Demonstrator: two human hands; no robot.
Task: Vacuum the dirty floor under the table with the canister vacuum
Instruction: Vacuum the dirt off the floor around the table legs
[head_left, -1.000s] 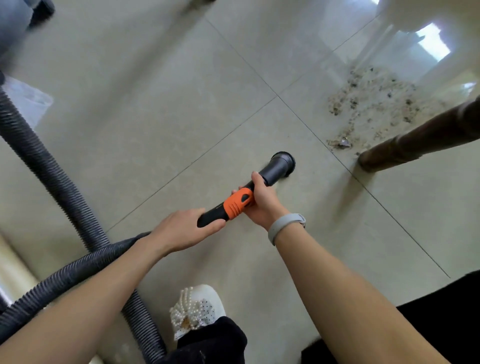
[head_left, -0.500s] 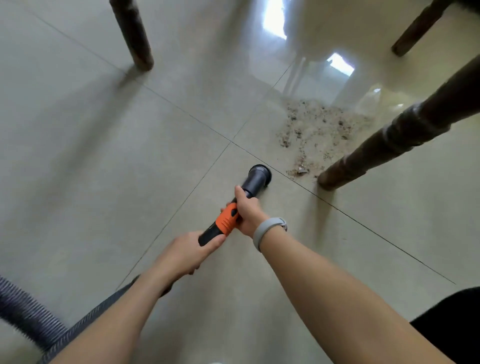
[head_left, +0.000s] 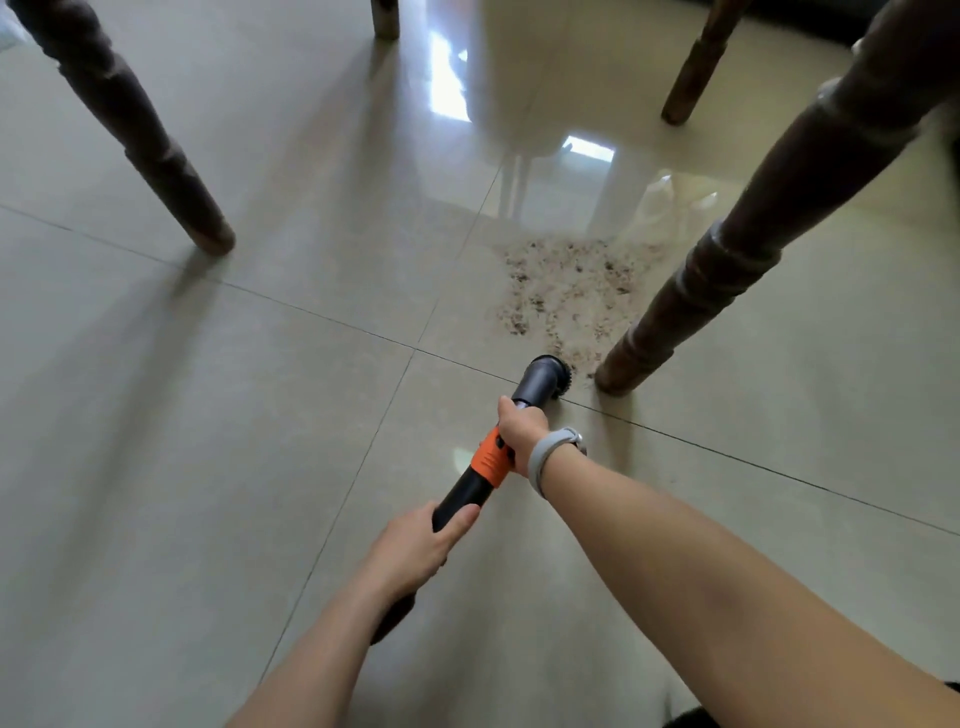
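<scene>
Both hands hold the vacuum wand (head_left: 462, 491), a black tube with an orange collar. My right hand (head_left: 519, 428), with a grey band on its wrist, grips the tube just behind the grey round brush nozzle (head_left: 543, 376). Further back, my left hand (head_left: 415, 551) grips the black part. The nozzle rests on the tile at the near edge of a patch of brown crumbs and dust (head_left: 566, 291). The hose and canister are out of sight.
Dark turned wooden table legs stand around the patch: one thick leg (head_left: 717, 270) right beside the nozzle, one at the left (head_left: 140, 140), and two farther back (head_left: 691, 73). The glossy beige tile floor (head_left: 260, 415) reflects window light.
The wand has moved forward toward the dirt, and its nozzle now touches the patch's near edge by the right table leg. The view has tilted up under the table; the hose has left the frame.
</scene>
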